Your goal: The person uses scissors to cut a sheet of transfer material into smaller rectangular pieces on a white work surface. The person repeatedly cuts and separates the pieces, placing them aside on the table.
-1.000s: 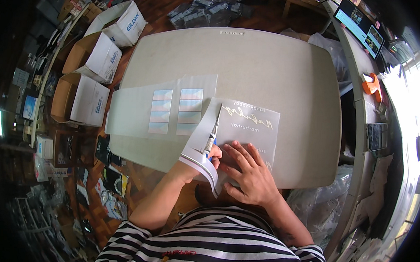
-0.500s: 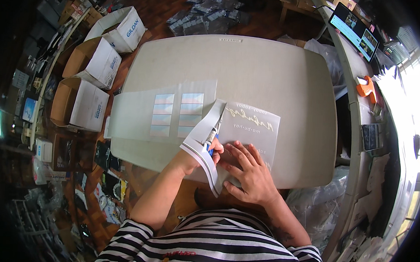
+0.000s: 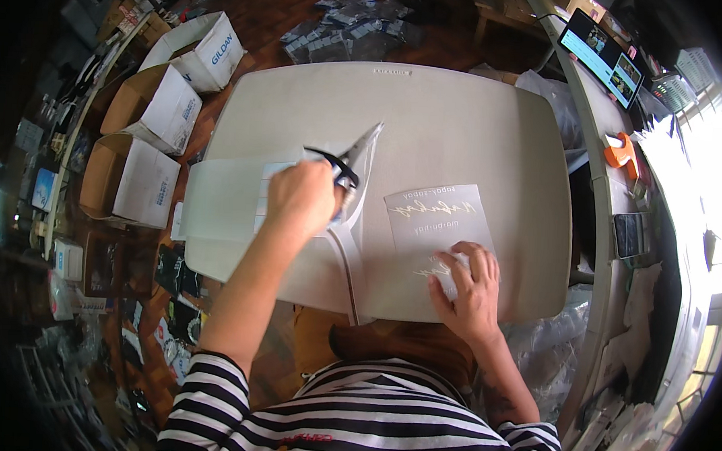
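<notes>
Scissors [image 3: 353,157] with a dark handle are gripped in my left hand [image 3: 302,192], raised over the left part of the table, blades pointing away from me. A narrow pale strip of film [image 3: 345,265] runs from beside that hand down past the near table edge; whether the hand holds it too I cannot tell. Under my left forearm and hand lies a translucent sheet [image 3: 226,189] with pastel panels, mostly hidden. My right hand [image 3: 472,293], fingers bent and apart, rests at the near end of a grey film sheet [image 3: 427,198] with pale mirrored lettering.
The beige table [image 3: 479,110] has rounded corners. Several open cardboard boxes [image 3: 141,180] stand at its left. Along the right runs a side counter holding a tablet [image 3: 600,59], an orange-handled tool [image 3: 622,156] and a phone [image 3: 630,236]. Plastic-wrapped packs [image 3: 349,31] lie on the floor beyond.
The scissors have left the film; my left hand has carried them left and away from me. The pale strip is now apart from the lettered sheet. My right hand has shifted right.
</notes>
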Motion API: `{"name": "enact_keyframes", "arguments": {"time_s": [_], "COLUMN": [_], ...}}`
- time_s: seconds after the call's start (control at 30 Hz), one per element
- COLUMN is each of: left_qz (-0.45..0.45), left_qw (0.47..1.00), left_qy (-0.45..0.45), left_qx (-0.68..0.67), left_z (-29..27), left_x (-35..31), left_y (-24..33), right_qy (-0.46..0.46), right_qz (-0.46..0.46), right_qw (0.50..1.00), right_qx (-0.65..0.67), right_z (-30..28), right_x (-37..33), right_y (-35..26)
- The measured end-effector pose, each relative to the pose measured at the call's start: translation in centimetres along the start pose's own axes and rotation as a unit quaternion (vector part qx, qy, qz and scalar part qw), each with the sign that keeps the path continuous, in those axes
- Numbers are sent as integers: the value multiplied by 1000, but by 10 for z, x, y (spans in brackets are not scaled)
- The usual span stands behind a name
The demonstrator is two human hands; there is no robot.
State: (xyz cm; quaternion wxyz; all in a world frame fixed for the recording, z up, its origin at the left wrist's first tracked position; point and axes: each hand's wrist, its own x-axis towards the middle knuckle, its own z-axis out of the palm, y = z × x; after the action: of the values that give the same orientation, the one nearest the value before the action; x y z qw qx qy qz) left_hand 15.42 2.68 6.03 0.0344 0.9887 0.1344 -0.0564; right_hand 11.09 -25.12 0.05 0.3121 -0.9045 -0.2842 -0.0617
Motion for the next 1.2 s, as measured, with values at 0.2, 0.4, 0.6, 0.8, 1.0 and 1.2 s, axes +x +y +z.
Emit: {"name": "enact_keyframes", "arguments": {"time_s": [0.2, 0.4, 0.6, 0.8, 1.0, 1.2], "left_qz": [-2, -5, -6, 27, 28, -92], "left_qw": [989, 970, 709, 814, 689, 648], "left_qy": [78, -179, -263, -150, -136, -416], "left_qx": [129, -163, -654, -561, -711, -631], "left_z": [-33, -38, 27, 53, 54, 59], "left_x": [14, -34, -171, -196, -201, -203], "left_y": [-55, -111, -44, -50, -42, -19], "right_qy": [-14, -98, -66, 8, -29, -9], "right_qz": [51, -44, 9, -16, -83, -5], "right_qw": [995, 987, 997, 999, 996, 996], "right_qx": [-84, -119, -31, -45, -12, -86], "right_z": [7, 1, 13, 20, 16, 23], "right_x": [5, 14, -4, -1, -11, -15], "right_y": [-2, 15, -1, -7, -35, -27]}}
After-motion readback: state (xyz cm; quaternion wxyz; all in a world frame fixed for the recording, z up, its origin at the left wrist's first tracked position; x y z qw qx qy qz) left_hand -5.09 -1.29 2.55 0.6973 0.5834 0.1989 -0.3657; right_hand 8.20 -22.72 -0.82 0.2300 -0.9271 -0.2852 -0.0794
